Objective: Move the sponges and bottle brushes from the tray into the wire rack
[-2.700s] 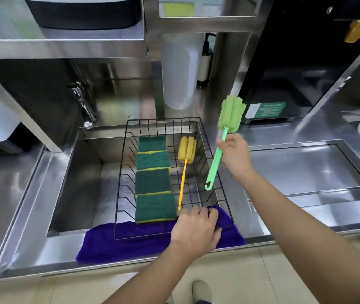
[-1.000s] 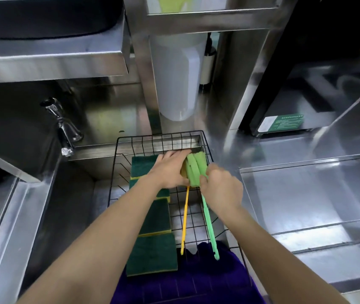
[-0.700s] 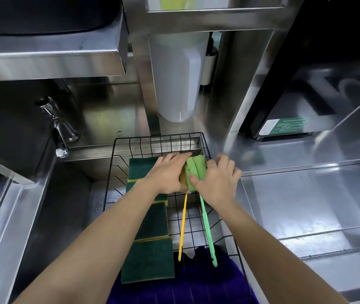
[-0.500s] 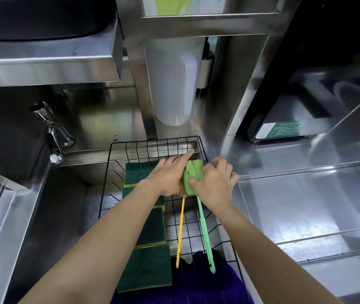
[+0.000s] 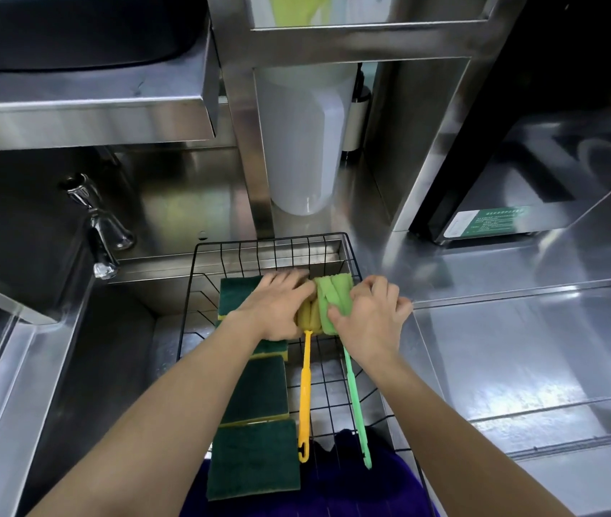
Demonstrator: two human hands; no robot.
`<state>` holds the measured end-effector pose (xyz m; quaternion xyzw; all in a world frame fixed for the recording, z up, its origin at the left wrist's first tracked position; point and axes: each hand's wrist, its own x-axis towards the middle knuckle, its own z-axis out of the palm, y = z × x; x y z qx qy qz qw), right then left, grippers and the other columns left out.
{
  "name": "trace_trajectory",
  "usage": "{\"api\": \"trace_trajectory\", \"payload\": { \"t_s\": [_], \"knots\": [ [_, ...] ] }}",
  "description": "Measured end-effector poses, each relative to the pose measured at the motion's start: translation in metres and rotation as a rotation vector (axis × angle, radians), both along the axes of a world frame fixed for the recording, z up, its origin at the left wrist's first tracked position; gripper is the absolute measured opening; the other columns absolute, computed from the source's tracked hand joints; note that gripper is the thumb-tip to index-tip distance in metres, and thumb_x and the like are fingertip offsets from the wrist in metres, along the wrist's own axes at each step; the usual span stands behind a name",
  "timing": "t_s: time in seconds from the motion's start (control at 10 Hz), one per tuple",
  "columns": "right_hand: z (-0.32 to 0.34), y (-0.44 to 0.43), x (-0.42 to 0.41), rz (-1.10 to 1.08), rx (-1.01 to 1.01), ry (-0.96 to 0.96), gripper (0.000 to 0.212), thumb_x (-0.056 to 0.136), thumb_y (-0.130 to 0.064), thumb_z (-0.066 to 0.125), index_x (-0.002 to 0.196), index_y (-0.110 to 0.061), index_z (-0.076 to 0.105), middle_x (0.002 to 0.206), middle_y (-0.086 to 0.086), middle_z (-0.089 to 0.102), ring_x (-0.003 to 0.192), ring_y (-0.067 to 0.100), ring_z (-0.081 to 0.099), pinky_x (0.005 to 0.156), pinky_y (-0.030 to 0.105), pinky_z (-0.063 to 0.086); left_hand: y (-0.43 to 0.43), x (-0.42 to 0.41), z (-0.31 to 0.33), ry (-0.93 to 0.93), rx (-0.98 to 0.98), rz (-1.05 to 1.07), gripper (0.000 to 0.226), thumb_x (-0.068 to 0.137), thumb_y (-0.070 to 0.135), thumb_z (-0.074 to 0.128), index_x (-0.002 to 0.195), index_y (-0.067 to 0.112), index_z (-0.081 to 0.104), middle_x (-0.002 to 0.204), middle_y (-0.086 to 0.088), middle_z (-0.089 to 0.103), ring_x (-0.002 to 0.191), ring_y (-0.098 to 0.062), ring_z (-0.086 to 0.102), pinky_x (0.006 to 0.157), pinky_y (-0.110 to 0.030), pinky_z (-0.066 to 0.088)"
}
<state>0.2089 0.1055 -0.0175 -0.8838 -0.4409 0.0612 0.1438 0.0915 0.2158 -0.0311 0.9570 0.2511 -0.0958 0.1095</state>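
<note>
A black wire rack (image 5: 270,245) sits over the sink. Several dark green sponges (image 5: 255,389) with yellow undersides lie in a row along its left side. Two bottle brushes lie side by side in the rack, heads at the far end. My left hand (image 5: 277,309) rests flat on the foam head of the yellow brush (image 5: 305,397), fingers together. My right hand (image 5: 369,315) presses on the head of the green brush (image 5: 333,296), fingers curled over its right edge. Both handles point back toward me. The empty steel tray (image 5: 520,352) lies to the right.
A purple cloth (image 5: 352,479) lies under the rack's near end. A chrome tap (image 5: 98,225) stands at the back left of the sink. A white jug (image 5: 302,143) hangs behind the rack. Steel shelves run overhead, and a dark appliance stands at the back right.
The green brush went from held up in my right hand to lying in the rack beside the yellow one. My left hand moved from the rack's near edge to the brush heads.
</note>
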Motion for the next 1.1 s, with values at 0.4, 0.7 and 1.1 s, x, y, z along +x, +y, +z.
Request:
{"api": "trace_trajectory", "payload": {
  "t_s": [0.4,0.7,1.1],
  "knots": [
    [0.002,0.014,-0.019,0.048,-0.037,-0.27,0.025,0.042,-0.022,0.081,0.052,-0.005,0.068,0.088,0.011,0.067,0.092,0.029,0.055,0.076,0.038,0.024,0.003,-0.014,0.01,0.035,0.058,0.052,0.041,0.075,0.041,0.066,0.105,0.021,0.045,0.109,0.0,0.042,0.114,-0.022,0.034,0.109,-0.039,0.004],
    [-0.011,0.021,-0.02,0.197,-0.216,-0.294,0.022,0.078,-0.022,0.06,0.088,-0.005,0.072,0.121,0.013,0.057,0.121,0.033,0.044,0.089,0.043,0.015,0.001,-0.019,0.011,0.057,0.035,0.046,0.044,0.081,0.051,0.059,0.114,0.023,0.047,0.125,-0.001,0.045,0.122,-0.022,0.032,0.105,-0.037,0.013],
    [0.036,0.022,-0.005,0.101,-0.158,-0.131,0.038,0.091,-0.037,0.044,0.107,-0.01,0.065,0.123,0.01,0.055,0.115,0.029,0.049,0.097,0.04,0.028,-0.019,-0.055,0.046,-0.096,0.077,0.204,0.061,0.093,0.054,0.043,0.146,0.028,0.026,0.157,0.004,0.018,0.142,-0.016,0.014,0.112,-0.032,0.011]
  ]
}}
